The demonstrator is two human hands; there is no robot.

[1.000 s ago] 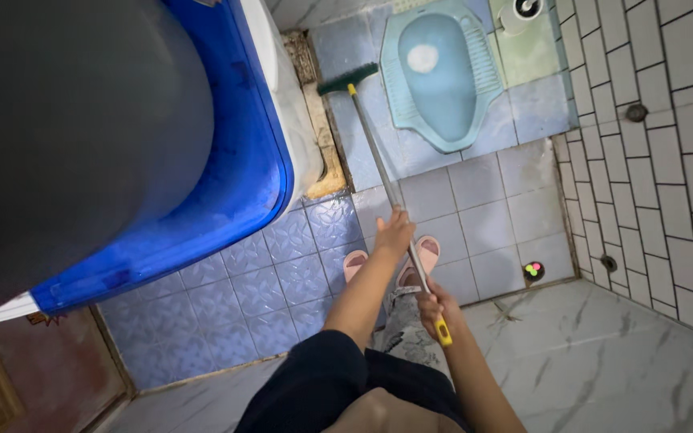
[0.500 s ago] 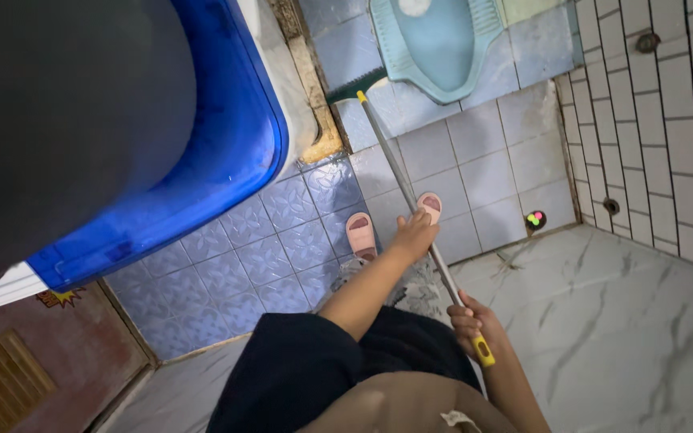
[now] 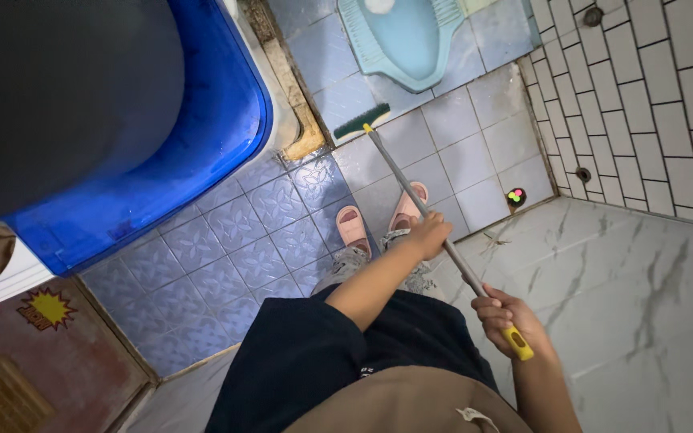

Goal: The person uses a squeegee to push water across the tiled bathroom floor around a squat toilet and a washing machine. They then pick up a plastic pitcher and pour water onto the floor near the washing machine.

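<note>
Both hands grip the long-handled brush (image 3: 411,184): left hand (image 3: 427,235) clamped mid-shaft, right hand (image 3: 503,317) at the yellow end, bristles on the floor (image 3: 475,160) beside the squat toilet (image 3: 399,36).

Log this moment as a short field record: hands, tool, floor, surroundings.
left hand: wrapped around the metal handle partway down
right hand: gripping near the yellow end grip
brush head: green, on the pale floor tiles just below the squat toilet
feet: pink slippers on the tiles
at the person's left: blue tub
by the wall: small colourful object
</note>
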